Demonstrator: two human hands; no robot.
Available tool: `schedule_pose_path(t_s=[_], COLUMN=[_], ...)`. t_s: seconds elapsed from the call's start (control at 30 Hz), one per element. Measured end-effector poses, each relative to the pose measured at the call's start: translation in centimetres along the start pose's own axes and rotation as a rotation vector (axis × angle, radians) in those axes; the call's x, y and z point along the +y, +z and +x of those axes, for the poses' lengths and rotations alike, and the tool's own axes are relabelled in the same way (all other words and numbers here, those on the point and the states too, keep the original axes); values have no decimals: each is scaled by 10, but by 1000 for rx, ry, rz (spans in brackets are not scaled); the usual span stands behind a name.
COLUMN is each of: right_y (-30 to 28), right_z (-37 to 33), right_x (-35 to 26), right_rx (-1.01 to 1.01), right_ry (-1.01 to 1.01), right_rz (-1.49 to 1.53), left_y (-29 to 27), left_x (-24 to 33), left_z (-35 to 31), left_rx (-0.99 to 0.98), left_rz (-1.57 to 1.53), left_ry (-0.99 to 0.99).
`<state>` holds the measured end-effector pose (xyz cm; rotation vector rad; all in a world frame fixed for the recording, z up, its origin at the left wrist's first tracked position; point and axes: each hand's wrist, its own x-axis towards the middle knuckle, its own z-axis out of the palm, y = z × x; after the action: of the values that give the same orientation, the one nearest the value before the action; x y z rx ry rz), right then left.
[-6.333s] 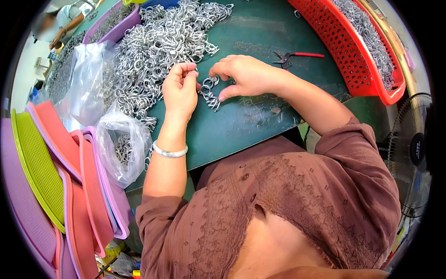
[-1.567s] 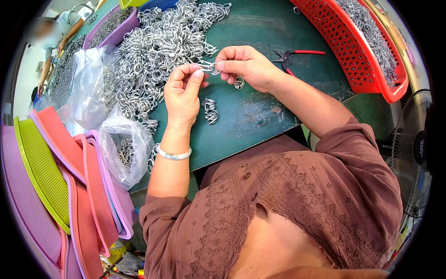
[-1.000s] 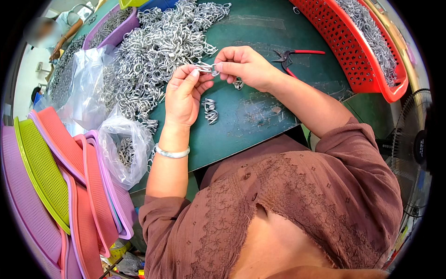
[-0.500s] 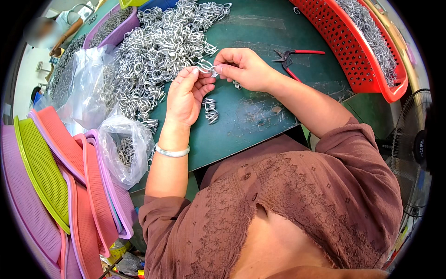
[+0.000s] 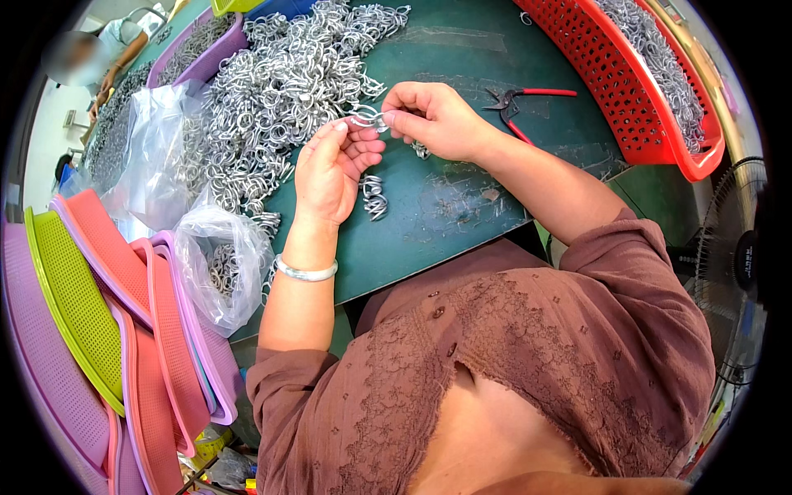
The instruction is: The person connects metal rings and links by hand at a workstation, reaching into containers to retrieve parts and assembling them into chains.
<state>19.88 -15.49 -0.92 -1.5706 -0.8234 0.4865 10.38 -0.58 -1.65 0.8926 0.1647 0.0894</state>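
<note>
A heap of metal rings (image 5: pixel 280 91) covers the left side of the green table (image 5: pixel 462 210). Red-handled cutting pliers (image 5: pixel 510 100) lie open near the perforated red basket (image 5: pixel 596 92) at the right edge. A short row of rings (image 5: pixel 374 198) lies toward the near edge, just beside the left hand (image 5: pixel 334 172), which is palm up, half open, its fingertips at a silvery ring (image 5: pixel 365 115); whether it grips is unclear. The right hand (image 5: pixel 437 120), back upward, pinches that ring above the table.

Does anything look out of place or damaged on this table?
Two minor things: what looks like a lone metal ring lies beside the red basket, apart from the big pile of rings, and the green tabletop is scuffed with pale marks toward its near edge.
</note>
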Motion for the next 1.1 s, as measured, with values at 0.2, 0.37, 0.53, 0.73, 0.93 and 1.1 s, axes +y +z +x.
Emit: schedule_pose_path(t_s=[0.2,0.37,0.53,0.73,0.93,1.1], right_y=[2,2,3,-4,-11,-15], right_z=[-1,-2,-1,3,6,9], right_x=[0,-3,0,-6,3,5], right_rx=[30,95,90,-73,-124,-224], right_ry=[-117,-263,-270,108,307,387], right_rz=[-69,-265,-187,394,637,720], left_y=[-3,-3,-2,0,4,3], left_x=[-3,-3,-3,-5,-7,-8], left_z=[-1,-1,-2,-4,-5,-6], left_rx=[37,16,15,45,17,-12], left_rz=[142,89,134,396,590,723], left_ry=[23,4,23,139,225,295])
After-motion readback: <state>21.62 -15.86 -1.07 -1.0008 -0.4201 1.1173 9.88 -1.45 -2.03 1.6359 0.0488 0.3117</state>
